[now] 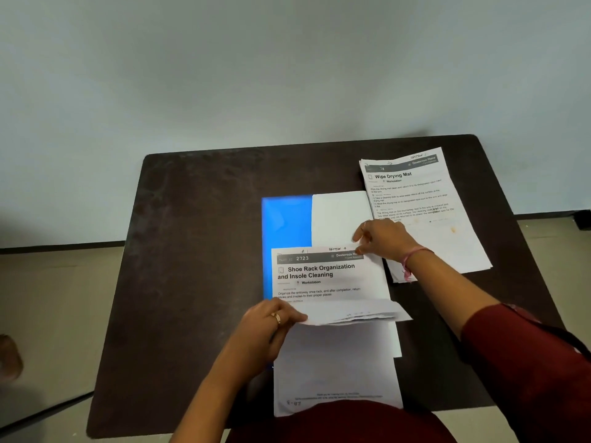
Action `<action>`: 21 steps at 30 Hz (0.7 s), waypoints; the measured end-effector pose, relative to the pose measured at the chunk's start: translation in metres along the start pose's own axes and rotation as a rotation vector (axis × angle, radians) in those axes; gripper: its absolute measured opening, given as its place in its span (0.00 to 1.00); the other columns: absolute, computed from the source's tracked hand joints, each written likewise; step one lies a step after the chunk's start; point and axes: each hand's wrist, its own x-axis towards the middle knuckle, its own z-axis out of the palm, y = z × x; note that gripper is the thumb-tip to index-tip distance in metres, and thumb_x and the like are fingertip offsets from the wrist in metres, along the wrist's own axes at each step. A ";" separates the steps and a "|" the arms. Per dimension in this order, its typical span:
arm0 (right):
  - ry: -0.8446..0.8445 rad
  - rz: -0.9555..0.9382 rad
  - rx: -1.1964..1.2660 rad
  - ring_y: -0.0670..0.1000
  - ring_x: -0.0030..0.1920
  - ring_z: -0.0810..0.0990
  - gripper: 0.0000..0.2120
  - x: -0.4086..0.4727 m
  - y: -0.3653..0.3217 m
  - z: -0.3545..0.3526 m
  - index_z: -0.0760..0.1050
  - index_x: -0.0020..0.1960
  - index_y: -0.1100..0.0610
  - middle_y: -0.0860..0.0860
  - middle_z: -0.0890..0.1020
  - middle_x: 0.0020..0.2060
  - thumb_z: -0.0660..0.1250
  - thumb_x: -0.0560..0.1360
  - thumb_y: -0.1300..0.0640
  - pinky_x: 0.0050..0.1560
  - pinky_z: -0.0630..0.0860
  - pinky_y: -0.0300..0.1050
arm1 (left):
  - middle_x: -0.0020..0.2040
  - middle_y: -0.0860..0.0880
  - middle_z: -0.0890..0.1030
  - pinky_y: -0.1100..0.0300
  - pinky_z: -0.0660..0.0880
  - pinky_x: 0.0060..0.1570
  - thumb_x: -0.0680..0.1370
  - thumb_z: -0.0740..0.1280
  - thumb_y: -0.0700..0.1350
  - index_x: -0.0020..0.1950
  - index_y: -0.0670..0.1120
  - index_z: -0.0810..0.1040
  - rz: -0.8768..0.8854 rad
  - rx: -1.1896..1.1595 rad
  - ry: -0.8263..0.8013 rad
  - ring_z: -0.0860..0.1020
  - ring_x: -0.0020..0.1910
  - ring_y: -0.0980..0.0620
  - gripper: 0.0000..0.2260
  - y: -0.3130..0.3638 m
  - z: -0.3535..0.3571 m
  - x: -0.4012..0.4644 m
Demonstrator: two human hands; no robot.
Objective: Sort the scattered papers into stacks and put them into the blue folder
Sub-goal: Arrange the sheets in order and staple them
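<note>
The blue folder (285, 238) lies flat in the middle of the dark table, with a blank white sheet (340, 217) over its right part. On top lies a stack of papers headed "Shoe Rack Organization and Insole Cleaning" (323, 276), its lower sheets folded up at the middle. My left hand (271, 327) grips that folded edge at its left end. My right hand (383, 236) pinches the stack's top right corner. More white sheets (335, 369) reach down to the table's near edge. A second stack headed "Wipe Drying Mat" (419, 199) lies at the back right.
The dark brown table (198, 251) stands against a pale wall. Beige floor shows on the left and right. A dark cable runs along the floor at the lower left.
</note>
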 end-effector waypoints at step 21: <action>-0.563 -0.248 0.813 0.51 0.58 0.81 0.05 -0.075 0.001 -0.023 0.82 0.46 0.51 0.53 0.84 0.53 0.68 0.75 0.60 0.60 0.74 0.40 | 0.57 0.52 0.79 0.35 0.53 0.63 0.72 0.71 0.42 0.52 0.57 0.76 -0.021 0.213 0.058 0.72 0.64 0.49 0.14 -0.013 0.007 0.009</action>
